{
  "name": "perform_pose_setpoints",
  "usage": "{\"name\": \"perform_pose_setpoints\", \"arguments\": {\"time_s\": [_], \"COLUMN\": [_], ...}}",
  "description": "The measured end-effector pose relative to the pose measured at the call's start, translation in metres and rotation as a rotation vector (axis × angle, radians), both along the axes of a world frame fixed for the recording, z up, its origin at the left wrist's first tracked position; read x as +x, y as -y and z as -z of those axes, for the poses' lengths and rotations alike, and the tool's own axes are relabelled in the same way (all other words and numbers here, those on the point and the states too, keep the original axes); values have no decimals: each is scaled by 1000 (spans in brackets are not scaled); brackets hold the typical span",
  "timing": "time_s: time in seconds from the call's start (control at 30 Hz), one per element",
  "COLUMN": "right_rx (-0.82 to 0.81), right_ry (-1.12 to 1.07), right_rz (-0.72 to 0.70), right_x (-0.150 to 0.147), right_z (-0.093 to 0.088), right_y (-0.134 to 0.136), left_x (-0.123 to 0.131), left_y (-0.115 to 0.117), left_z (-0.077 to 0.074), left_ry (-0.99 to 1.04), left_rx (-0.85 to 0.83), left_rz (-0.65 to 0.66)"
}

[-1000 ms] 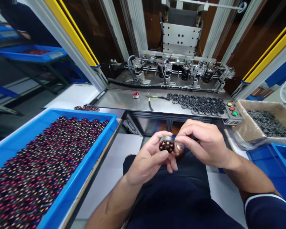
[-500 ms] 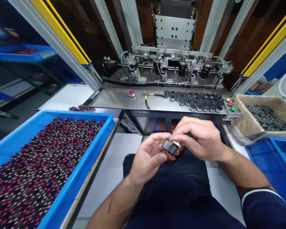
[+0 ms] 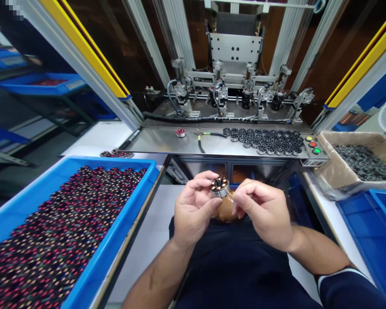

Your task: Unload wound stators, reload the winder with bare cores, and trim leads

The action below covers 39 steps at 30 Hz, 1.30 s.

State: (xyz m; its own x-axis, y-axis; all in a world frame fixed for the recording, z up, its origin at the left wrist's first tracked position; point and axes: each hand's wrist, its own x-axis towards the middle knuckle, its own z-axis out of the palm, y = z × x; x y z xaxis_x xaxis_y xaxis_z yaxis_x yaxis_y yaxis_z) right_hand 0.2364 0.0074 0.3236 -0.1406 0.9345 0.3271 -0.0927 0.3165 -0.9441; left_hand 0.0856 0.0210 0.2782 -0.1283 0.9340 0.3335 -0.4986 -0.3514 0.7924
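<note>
My left hand (image 3: 193, 210) pinches a small round wound stator (image 3: 219, 187) with copper coils and a grey metal rim, held over my lap with its coils facing up. My right hand (image 3: 263, 212) sits just right of it with curled fingers, thumb and forefinger pinched together near the stator's lower edge. What that pinch holds is too small to make out. A brownish rounded object (image 3: 225, 211) shows between the two hands, partly hidden.
A blue bin (image 3: 83, 274) full of red and copper wound stators lies at my left. A steel shelf (image 3: 167, 139) ahead carries one red stator (image 3: 180, 132), cutters (image 3: 200, 140), several dark cores (image 3: 263, 140) and coloured buttons (image 3: 312, 145). A lined box (image 3: 328, 169) of dark cores stands right.
The left hand has turned the stator so its coils face up and lifted it slightly. The right hand has dropped from on top of the stator to its right side.
</note>
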Motion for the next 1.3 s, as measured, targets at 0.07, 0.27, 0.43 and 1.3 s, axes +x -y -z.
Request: {"name": "perform_pose_setpoints", "arguments": {"time_s": [0.07, 0.27, 0.43, 1.3], "right_rx": [-184, -437, -523, 515], "right_ry": [-116, -276, -428, 183], "right_rz": [-111, -232, -362, -85], "right_x": [-5, -14, -11, 22], "right_z": [8, 26, 37, 43], "right_y": [3, -1, -5, -16], "left_x": [-2, -3, -9, -22], "left_y": [-2, -3, -5, 15], "left_z": [1, 3, 4, 4], "left_ry": [-6, -2, -29, -687], "left_rx": [9, -13, 24, 41], "left_rz": [-14, 22, 45, 47]}}
